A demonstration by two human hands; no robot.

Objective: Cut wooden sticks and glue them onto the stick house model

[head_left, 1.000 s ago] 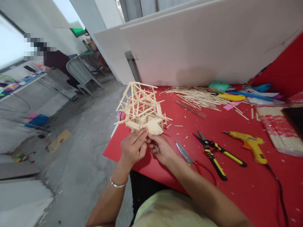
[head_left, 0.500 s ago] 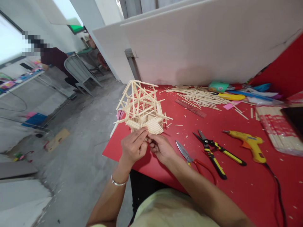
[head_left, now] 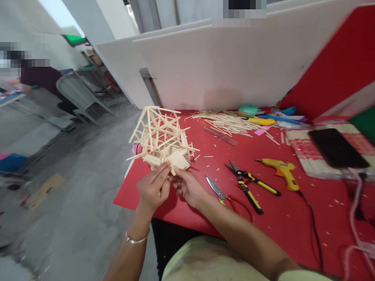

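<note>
Your left hand (head_left: 152, 186) and your right hand (head_left: 189, 188) meet at the front of a pale wooden model made of thin sticks (head_left: 158, 130). Each hand has its grip closed, pinching a small pale wooden piece (head_left: 172, 169) between the two sets of fingertips, though the piece is too small to see well. The model stands upright near the left corner of the red tabletop (head_left: 187, 218), with open, crossing sticks up top and a flat panel of sticks set side by side (head_left: 178, 158) low at the front, just past your fingers. You wear a shiny silver bracelet (head_left: 137, 239) on your left wrist. To the right of your right hand lie the scissors with red handles (head_left: 216, 188), then the black and yellow metal cutters (head_left: 244, 180) with their blades apart, then the yellow glue gun (head_left: 281, 168) with its black cord. Farther back, a loose pile of thin pale sticks (head_left: 228, 124) lies behind a long reddish ruler (head_left: 221, 135). Over on the right, a black phone (head_left: 336, 147) lies on a clear and red pack of sticks (head_left: 300, 150). Far to your left, a person in a dark shirt (head_left: 41, 80) is by a gray chair (head_left: 76, 91).
</note>
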